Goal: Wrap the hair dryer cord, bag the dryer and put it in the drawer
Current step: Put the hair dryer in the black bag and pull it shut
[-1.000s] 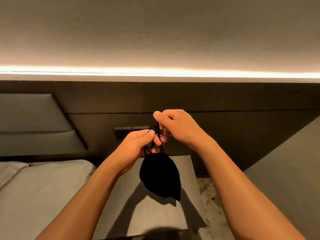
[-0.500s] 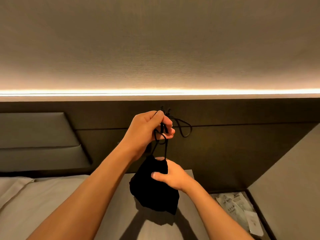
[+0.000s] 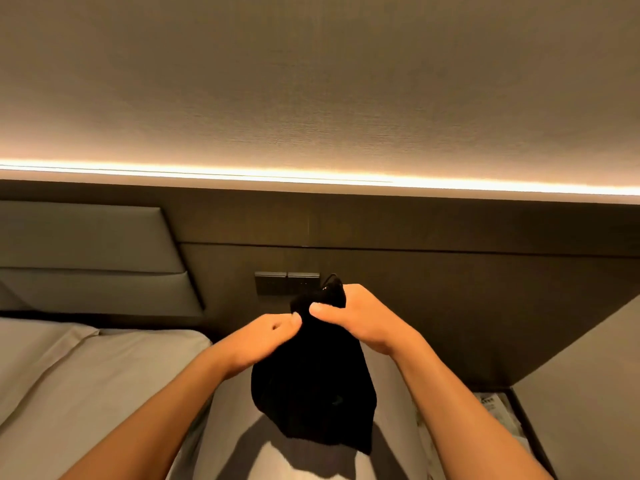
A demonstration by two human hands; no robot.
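Observation:
A black cloth drawstring bag (image 3: 313, 393) hangs bulging above the grey bedside table (image 3: 228, 441); the hair dryer is hidden inside it. My left hand (image 3: 263, 337) pinches the bag's neck from the left. My right hand (image 3: 360, 320) grips the gathered top from the right, with a bit of black cord (image 3: 332, 279) poking out above its fingers. The drawer is not in view.
A bed with grey sheets (image 3: 86, 382) lies to the left, under a padded headboard (image 3: 86, 258). A switch panel (image 3: 286, 283) sits on the dark wall behind the bag. Printed leaflets (image 3: 498, 410) lie in a gap at the lower right, beside a grey surface (image 3: 585, 393).
My left hand has dropped from the raised drawstrings down to the bag's neck. My right hand has moved from the bag's side up to its top. The loose cord loop is gone from sight.

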